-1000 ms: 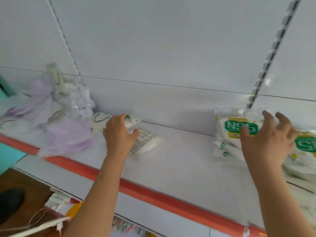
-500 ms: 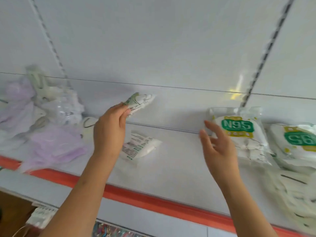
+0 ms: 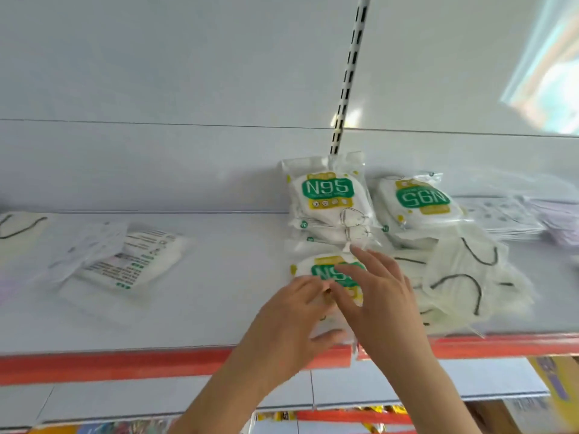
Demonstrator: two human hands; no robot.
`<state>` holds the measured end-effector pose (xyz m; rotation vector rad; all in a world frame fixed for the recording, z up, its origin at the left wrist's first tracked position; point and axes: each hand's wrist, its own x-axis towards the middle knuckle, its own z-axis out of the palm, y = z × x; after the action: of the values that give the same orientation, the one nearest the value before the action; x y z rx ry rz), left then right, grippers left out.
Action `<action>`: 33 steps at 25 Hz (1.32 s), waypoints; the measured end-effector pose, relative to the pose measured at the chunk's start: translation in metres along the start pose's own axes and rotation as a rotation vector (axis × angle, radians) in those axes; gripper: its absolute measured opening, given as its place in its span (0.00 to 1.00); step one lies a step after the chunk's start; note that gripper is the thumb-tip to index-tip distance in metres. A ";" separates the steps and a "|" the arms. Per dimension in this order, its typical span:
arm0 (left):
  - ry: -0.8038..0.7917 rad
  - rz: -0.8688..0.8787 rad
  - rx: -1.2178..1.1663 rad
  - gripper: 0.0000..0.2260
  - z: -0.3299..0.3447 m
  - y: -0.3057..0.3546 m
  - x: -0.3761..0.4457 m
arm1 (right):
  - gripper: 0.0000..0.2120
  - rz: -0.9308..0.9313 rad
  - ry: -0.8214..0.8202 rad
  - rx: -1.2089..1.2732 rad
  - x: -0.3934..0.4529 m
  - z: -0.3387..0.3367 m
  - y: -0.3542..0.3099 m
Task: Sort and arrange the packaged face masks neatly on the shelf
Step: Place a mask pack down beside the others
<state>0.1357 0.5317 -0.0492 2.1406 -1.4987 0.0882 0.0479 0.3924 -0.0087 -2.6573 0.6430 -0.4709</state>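
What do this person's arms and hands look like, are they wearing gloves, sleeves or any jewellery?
Both arms are bare right down to the bottom edge of the picture, with no sleeve in sight. The left hand and the right hand wear no gloves. No ring, watch or bracelet shows on the fingers or wrists, though the picture is a little blurred.

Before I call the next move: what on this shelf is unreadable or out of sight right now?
- Front N95 pack, head view: lower half covered by the left hand and right hand.
- Pack lying back-up at left, head view: print blurred, unreadable.
- Purple packs, head view: cut off by the right edge.
- Loose mask, head view: cut off by the left edge.
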 end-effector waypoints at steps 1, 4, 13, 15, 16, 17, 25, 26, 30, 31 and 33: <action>-0.028 -0.033 -0.083 0.23 -0.007 -0.005 0.005 | 0.14 -0.011 -0.008 0.049 0.002 0.001 -0.002; 0.327 -0.290 0.087 0.26 -0.042 -0.055 -0.007 | 0.15 0.006 -0.109 0.081 0.008 0.008 -0.003; 0.367 -0.831 0.455 0.14 -0.116 -0.132 -0.056 | 0.08 -0.030 0.042 0.290 0.017 0.015 -0.019; 0.618 -0.769 0.267 0.10 -0.139 -0.103 -0.050 | 0.07 -0.025 0.127 0.395 0.012 0.011 -0.026; 0.753 -0.731 0.029 0.10 -0.146 -0.081 -0.044 | 0.08 -0.018 0.142 0.477 0.010 0.007 -0.031; 0.843 -0.704 -0.252 0.10 -0.148 -0.056 -0.033 | 0.10 -0.020 0.118 0.583 0.009 0.002 -0.035; 0.267 -0.857 -0.533 0.23 -0.041 0.011 0.018 | 0.29 0.161 0.115 0.399 0.027 -0.016 0.011; 0.187 -0.806 -0.342 0.26 -0.029 0.010 0.018 | 0.27 0.157 0.088 0.266 0.026 -0.012 0.019; 0.143 -0.712 -0.502 0.22 -0.020 0.002 0.016 | 0.24 0.170 0.069 -0.116 0.027 0.002 0.017; 0.199 -0.719 -0.477 0.20 -0.024 -0.004 0.013 | 0.24 0.160 0.130 -0.102 0.029 0.001 0.012; 0.419 -0.732 -0.346 0.16 -0.038 -0.021 -0.002 | 0.23 0.069 0.315 -0.003 0.036 -0.008 -0.007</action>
<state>0.1628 0.5552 -0.0252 2.0778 -0.4141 0.0114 0.0776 0.3781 0.0093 -2.5750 0.8226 -0.8795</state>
